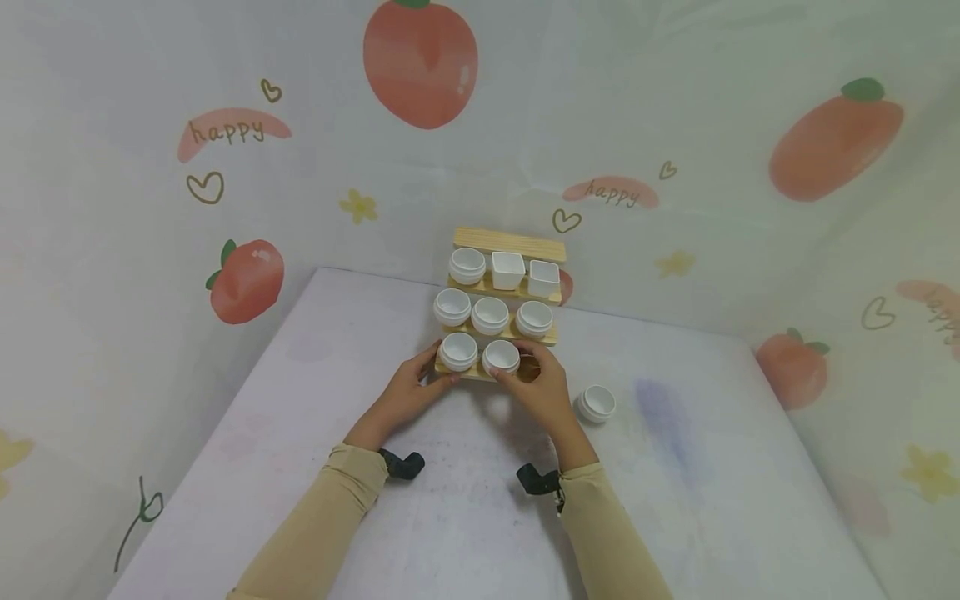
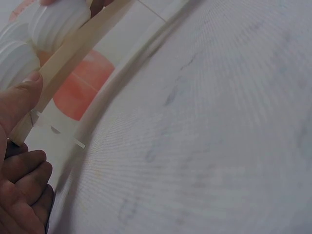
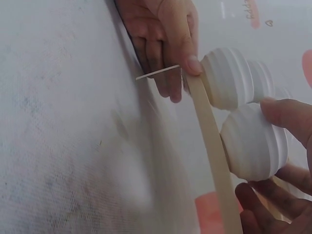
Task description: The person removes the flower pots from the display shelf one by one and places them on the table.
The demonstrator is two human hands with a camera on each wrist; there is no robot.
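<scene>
A tiered wooden rack (image 1: 510,243) carries small white pots in three rows. My right hand (image 1: 546,390) grips a round ribbed pot (image 3: 254,141) on the lowest tier, thumb at its rim and fingers round its far side. At that tier's left end, my left hand (image 1: 408,390) holds the wooden board (image 2: 68,56), its thumb on the front edge beside another round pot (image 1: 458,353). The left hand's other fingers lie below the board. To the right of the rack, a loose round pot (image 1: 597,403) stands on the table.
Three round pots (image 1: 491,316) fill the middle tier. Above them are one round pot (image 1: 467,266) and two square pots (image 1: 507,271). The rack stands near the back of a white-covered table (image 1: 465,517), in front of a fruit-printed cloth backdrop (image 1: 525,108).
</scene>
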